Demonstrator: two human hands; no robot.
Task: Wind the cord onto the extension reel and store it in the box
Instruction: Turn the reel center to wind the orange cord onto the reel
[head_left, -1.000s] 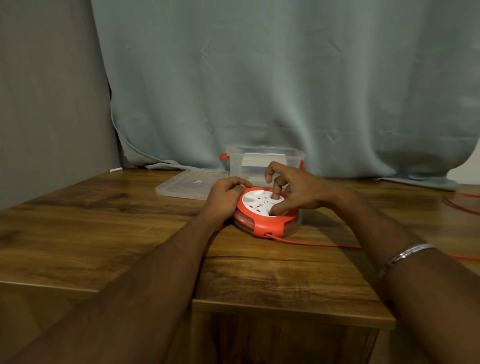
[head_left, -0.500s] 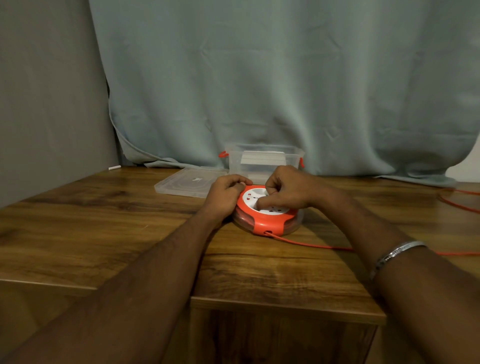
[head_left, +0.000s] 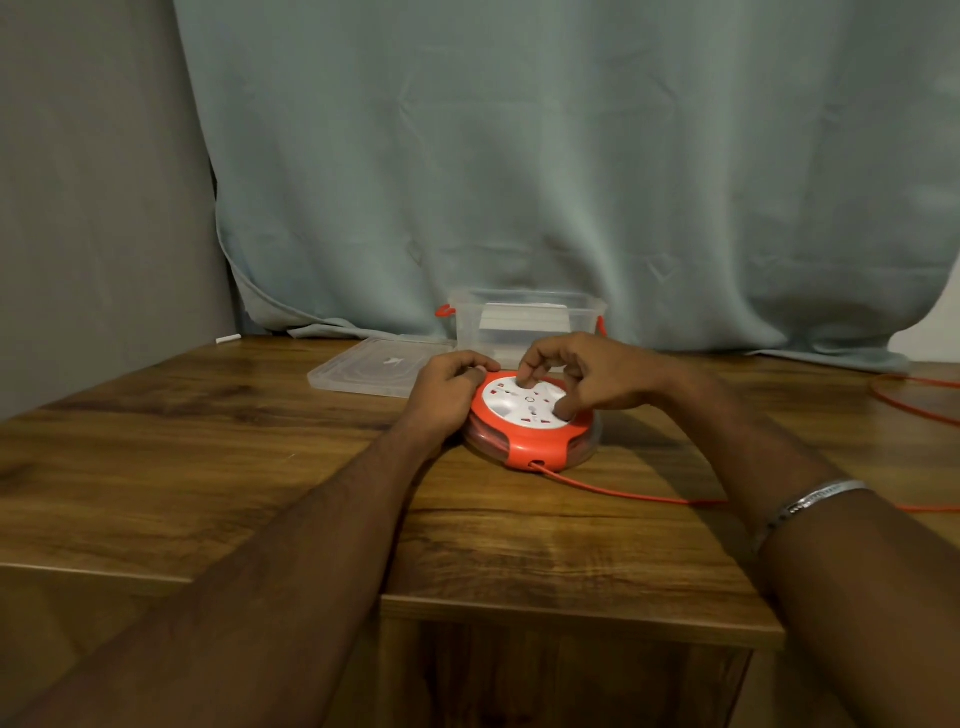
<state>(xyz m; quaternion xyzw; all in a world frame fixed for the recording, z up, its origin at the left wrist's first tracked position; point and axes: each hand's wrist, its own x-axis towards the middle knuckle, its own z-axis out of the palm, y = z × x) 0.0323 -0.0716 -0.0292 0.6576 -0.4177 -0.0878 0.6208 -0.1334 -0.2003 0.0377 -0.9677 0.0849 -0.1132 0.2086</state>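
Note:
A round orange extension reel (head_left: 535, 447) with a white socket face lies flat on the wooden table (head_left: 208, 467). My left hand (head_left: 447, 395) grips its left rim. My right hand (head_left: 592, 376) rests on top, with fingertips pressed into the white face at its far side and its right side. An orange cord (head_left: 623, 492) leaves the reel's front slot and runs right across the table, passing under my right forearm. More cord (head_left: 914, 400) loops at the far right. A clear plastic box (head_left: 524, 325) with orange latches stands open just behind the reel.
The box's clear lid (head_left: 371, 366) lies flat on the table to the left of the box. A grey-blue curtain (head_left: 571, 182) hangs behind and drapes onto the table's back edge. The table's front edge is near me, with a lower section at the left.
My right hand has turned on the reel's white face, its fingers shifting from the near side round to the far and right sides. My left hand has stayed on the rim.

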